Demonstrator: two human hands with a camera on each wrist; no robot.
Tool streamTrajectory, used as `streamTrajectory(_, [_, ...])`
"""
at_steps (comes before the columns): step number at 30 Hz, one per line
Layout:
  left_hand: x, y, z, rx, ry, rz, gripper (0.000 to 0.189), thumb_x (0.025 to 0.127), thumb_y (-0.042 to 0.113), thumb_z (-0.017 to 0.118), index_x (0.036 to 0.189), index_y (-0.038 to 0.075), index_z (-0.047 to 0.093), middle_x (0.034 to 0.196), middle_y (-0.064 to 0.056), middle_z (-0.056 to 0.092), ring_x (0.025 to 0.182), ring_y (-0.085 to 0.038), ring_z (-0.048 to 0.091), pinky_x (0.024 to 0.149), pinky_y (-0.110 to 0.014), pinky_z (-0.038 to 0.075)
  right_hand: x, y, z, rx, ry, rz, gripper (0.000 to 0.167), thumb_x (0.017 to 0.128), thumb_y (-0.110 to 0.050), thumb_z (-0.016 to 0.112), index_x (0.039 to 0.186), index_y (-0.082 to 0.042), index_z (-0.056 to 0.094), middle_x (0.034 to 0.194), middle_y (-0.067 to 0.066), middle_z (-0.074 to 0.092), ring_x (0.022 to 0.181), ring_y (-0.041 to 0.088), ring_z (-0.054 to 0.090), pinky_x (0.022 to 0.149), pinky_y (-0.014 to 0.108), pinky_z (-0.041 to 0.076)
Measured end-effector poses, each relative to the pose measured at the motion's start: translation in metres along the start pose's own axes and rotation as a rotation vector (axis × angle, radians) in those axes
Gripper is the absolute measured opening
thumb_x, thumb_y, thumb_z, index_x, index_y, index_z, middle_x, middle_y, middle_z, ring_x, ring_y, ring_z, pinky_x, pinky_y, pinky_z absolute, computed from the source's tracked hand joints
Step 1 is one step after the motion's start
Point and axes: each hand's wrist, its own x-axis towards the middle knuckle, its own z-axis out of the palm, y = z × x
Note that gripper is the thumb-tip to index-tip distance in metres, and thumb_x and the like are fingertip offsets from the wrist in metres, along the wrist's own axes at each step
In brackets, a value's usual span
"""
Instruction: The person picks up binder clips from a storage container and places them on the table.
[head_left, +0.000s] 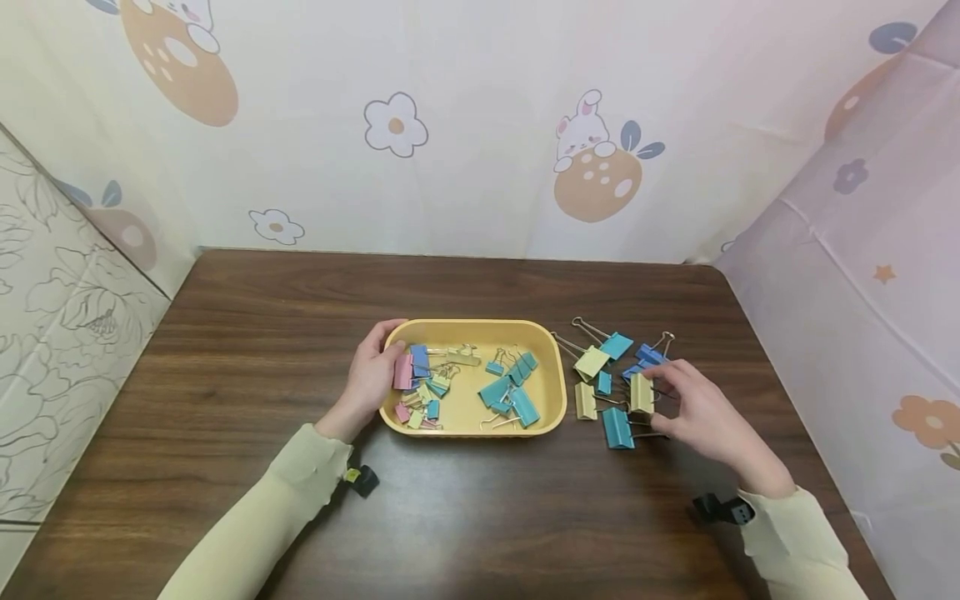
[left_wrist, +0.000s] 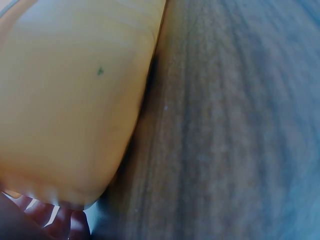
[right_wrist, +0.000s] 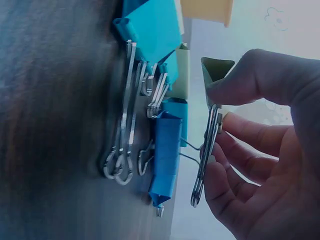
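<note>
Over my feed I'm seeing the right hand [head_left: 697, 412] pinching a yellow binder clip [head_left: 642, 393] beside loose clips [head_left: 618, 428], right of the yellow tray [head_left: 487, 337], whose left end the left hand [head_left: 369, 377] is gripping.

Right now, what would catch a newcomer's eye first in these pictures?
Probably the yellow tray of colourful binder clips near the middle of the wooden table, its left end held by the left hand. Then, right of it, the right hand pinches a pale yellow binder clip beside loose teal, blue and yellow clips.
</note>
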Motion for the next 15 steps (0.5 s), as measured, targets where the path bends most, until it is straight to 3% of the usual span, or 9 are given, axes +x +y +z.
streamTrajectory(8, [-0.0003,0.0007,0.0009,-0.007,0.001,0.002,0.032,0.103,0.011,0.047,0.134,0.014,0.055,0.13,-0.007,0.058,0.119,-0.023,0.052,0.107,-0.043,0.036,0.0002,0.0011,0.0068,-0.048,-0.018,-0.03,0.053,0.076,-0.004,0.076,0.126,0.004,0.06,0.119,0.02,0.057,0.099,0.036,0.06,0.08,0.055,0.05])
streamTrajectory(15, [0.0004,0.0022,0.0002,-0.01,-0.001,0.013,0.033,0.103,0.009,0.047,0.135,0.011,0.054,0.131,-0.01,0.058,0.121,-0.024,0.051,0.107,-0.042,0.035,0.0032,-0.0005,0.0105,-0.082,-0.047,-0.014,0.055,0.078,-0.007,0.08,0.128,0.004,0.06,0.122,0.022,0.055,0.099,0.036,0.062,0.08,0.055,0.051])
